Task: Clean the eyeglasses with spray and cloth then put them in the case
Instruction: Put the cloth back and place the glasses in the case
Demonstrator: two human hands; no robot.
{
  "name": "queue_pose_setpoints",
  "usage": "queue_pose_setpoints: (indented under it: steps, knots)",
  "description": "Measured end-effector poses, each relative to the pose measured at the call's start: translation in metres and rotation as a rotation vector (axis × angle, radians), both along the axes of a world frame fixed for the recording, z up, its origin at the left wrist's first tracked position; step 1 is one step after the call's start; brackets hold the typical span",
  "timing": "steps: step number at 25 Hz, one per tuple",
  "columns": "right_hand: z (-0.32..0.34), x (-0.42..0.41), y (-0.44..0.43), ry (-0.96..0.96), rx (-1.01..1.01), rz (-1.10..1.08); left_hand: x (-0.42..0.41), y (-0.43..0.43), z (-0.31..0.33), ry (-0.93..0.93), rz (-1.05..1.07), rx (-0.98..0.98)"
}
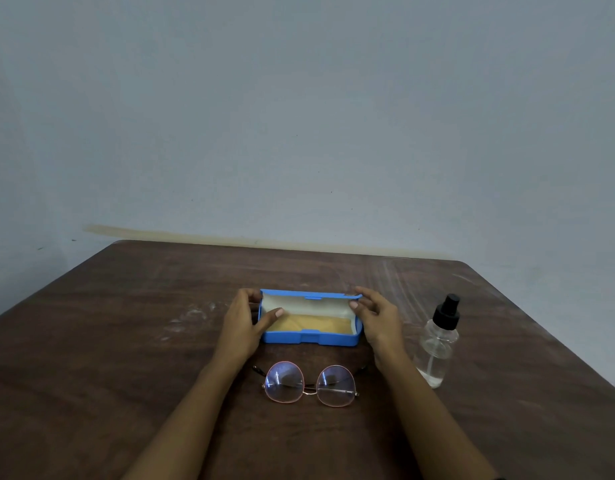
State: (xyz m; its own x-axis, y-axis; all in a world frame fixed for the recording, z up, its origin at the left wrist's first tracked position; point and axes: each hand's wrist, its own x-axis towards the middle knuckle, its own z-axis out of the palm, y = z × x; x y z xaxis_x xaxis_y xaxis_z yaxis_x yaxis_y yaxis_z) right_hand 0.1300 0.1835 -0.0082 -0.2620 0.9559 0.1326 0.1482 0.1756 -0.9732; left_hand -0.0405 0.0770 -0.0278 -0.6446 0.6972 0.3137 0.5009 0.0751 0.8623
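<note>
A blue eyeglasses case lies open near the middle of a dark wooden table, its long side facing the person and its lid tipped up toward the far edge, white lining showing. A yellow cloth lies flat in the bottom of the case. The left hand holds the case's left end, fingers curled round the outside of the lid and the thumb reaching inside over the lining. The right hand holds the right end, fingertips pinching the lid's upper corner with the thumb just beneath. The eyeglasses rest on the table between the two forearms, nearer the person than the case and apart from it, round pink-rimmed lenses facing up and the temples running back toward the case. A clear spray bottle with a black pump top stands upright just beside the right wrist, near the table's slanting right edge. The widest run of wood lies left of the left hand, marked by pale scuffs. The far edge sits close to a plain grey wall.
</note>
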Motion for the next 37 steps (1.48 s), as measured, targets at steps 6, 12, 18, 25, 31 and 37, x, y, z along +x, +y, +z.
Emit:
queue_pose_setpoints:
  steps: [6,12,18,25,31,37]
  knots:
    - [0.001,0.006,-0.002,-0.008,-0.011,0.018,-0.001,-0.002,-0.001,-0.021,0.018,0.018]
    - [-0.001,0.012,-0.006,-0.026,0.015,0.024,0.000,-0.009,-0.001,-0.149,0.028,0.096]
    - [0.002,0.018,-0.021,-0.067,0.099,-0.015,0.007,-0.026,0.002,-0.070,0.137,0.209]
    - [0.012,0.021,-0.047,-0.073,0.325,-0.111,0.023,-0.050,-0.001,0.021,0.179,0.246]
    - [0.011,0.033,-0.071,-0.129,0.406,-0.093,0.040,-0.069,0.000,0.117,0.158,0.224]
    - [-0.005,0.052,-0.086,-0.182,0.389,-0.040,0.054,-0.084,-0.004,0.119,0.104,0.098]
